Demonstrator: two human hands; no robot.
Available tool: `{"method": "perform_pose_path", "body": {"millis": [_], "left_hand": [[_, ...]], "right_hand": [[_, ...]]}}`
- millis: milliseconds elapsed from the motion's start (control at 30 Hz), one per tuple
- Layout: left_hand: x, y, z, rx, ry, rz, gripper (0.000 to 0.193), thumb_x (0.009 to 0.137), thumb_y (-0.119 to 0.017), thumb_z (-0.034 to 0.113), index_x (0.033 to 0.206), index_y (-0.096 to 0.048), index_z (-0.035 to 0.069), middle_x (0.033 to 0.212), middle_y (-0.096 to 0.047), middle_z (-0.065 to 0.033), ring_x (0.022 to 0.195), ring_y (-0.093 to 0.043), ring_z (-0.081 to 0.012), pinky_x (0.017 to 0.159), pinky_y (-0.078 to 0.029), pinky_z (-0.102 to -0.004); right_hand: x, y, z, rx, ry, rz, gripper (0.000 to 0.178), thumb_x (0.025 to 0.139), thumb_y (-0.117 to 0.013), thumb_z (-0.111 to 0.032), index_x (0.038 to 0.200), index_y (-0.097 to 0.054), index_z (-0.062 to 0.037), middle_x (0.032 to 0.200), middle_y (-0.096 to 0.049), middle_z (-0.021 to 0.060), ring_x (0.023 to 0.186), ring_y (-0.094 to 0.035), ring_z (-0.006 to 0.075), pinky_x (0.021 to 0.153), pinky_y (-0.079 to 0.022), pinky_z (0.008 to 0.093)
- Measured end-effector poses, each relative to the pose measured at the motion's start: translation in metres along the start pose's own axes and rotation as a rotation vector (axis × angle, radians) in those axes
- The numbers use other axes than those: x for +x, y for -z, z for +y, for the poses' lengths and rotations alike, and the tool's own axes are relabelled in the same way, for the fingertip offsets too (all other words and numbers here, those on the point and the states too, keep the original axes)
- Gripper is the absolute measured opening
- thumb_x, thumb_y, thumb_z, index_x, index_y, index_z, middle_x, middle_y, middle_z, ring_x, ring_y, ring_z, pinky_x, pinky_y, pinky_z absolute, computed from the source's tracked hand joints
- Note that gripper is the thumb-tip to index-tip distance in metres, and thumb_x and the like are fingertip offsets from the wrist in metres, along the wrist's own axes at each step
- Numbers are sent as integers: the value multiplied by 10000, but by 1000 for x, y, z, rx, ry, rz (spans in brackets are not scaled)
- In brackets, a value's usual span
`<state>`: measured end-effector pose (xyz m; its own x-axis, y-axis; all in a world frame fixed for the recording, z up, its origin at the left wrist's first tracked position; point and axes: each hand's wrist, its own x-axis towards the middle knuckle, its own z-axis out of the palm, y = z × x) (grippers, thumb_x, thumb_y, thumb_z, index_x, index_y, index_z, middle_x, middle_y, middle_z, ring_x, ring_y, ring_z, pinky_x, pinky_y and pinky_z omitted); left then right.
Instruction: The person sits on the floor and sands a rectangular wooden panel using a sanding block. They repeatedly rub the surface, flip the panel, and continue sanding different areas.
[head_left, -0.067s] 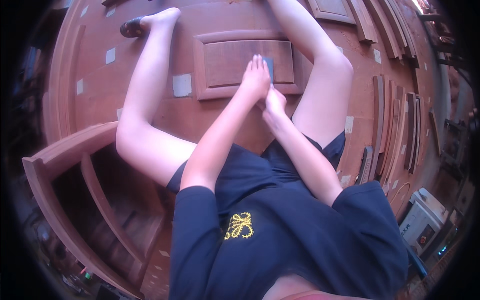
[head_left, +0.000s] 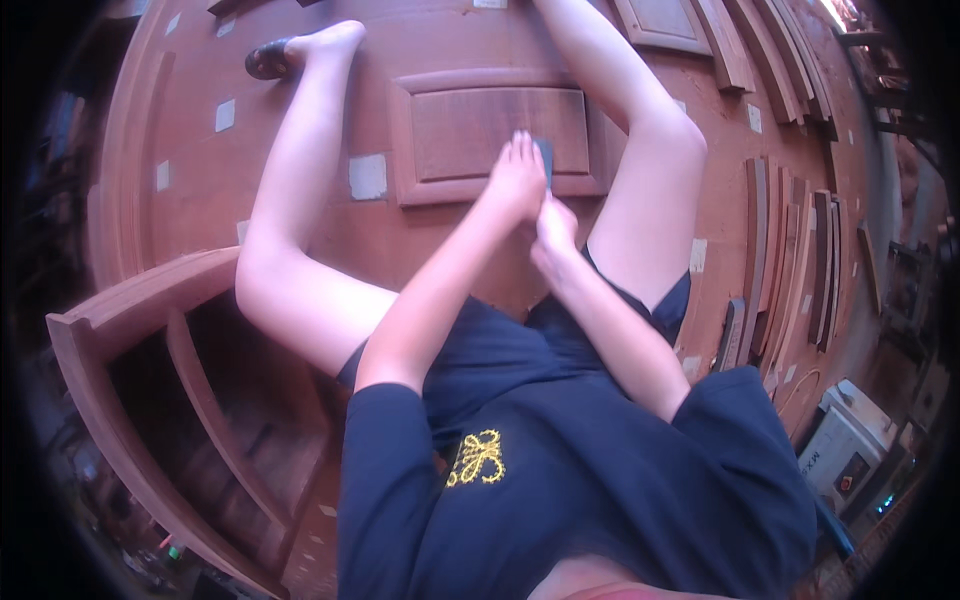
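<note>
I sit on a wooden floor with my bare legs spread around a raised reddish wooden panel [head_left: 470, 125]. My left hand [head_left: 516, 178] lies flat, fingers stretched out, pressing a small dark pad [head_left: 545, 155] onto the panel's lower right part. My right hand [head_left: 553, 232] sits just below it, at the panel's near edge and against my left wrist. Its fingers are curled and partly hidden. Both forearms come out of dark blue short sleeves.
A wooden frame with slats [head_left: 150, 340] stands at my lower left. Several long wooden strips [head_left: 800, 260] lie on the floor at the right, with another panel [head_left: 665, 20] at the top. A white machine [head_left: 840, 450] is at the lower right. Pale square patches dot the floor.
Both hands have slid a little toward my body over the panel, the pad moving with the left hand.
</note>
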<state>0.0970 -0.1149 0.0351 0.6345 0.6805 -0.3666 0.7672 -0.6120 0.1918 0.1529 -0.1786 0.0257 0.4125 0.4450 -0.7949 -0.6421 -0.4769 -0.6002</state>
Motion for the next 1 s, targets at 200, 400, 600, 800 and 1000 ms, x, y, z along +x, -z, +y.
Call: {"method": "perform_pose_path", "body": {"millis": [200, 400, 600, 800, 1000], "left_hand": [[21, -43, -8, 143, 10, 252, 730, 882, -552, 289, 1418, -300, -137, 1495, -285, -322, 1424, -265, -408, 1169, -229, -456], [46, -1, -34, 127, 210, 138, 663, 921, -497, 250, 1431, -289, -119, 1509, -275, -304, 1436, -237, -402, 1167, -216, -458], [29, 1, 1, 119, 399, -341, 778, 964, -468, 374, 1510, -121, -57, 1585, -53, -268, 1476, -49, -406, 1167, -122, -522], [59, 31, -40, 159, 404, -299, 840, 936, -510, 380, 1491, -104, -104, 1569, -76, -301, 1467, -77, -427, 1164, -130, -526], [26, 16, -30, 163, 243, -193, 867, 919, -518, 413, 1479, -122, -117, 1552, -95, -328, 1466, -70, -435, 1181, -94, -506]], "right_hand": [[20, -8, 17, 109, -17, 77, 283, 1006, -480, -158, 1087, -649, 53, 1055, -667, 93, 922, -629, 165, 810, -506, 316], [47, -35, -14, -36, 115, -134, 311, 1018, -490, -206, 1004, -671, 47, 938, -678, 58, 811, -580, 114, 748, -473, 288], [18, -2, -8, -278, 26, -105, 252, 980, -574, -184, 1003, -683, 43, 1006, -687, 78, 885, -607, 129, 767, -488, 303], [41, -41, -22, -117, 132, -256, 272, 993, -536, -187, 959, -679, 42, 926, -681, 64, 820, -590, 109, 751, -473, 286], [30, -19, -3, -366, 281, -78, 310, 1006, -498, -171, 923, -686, 62, 813, -638, 22, 733, -513, 78, 676, -434, 274]]}}
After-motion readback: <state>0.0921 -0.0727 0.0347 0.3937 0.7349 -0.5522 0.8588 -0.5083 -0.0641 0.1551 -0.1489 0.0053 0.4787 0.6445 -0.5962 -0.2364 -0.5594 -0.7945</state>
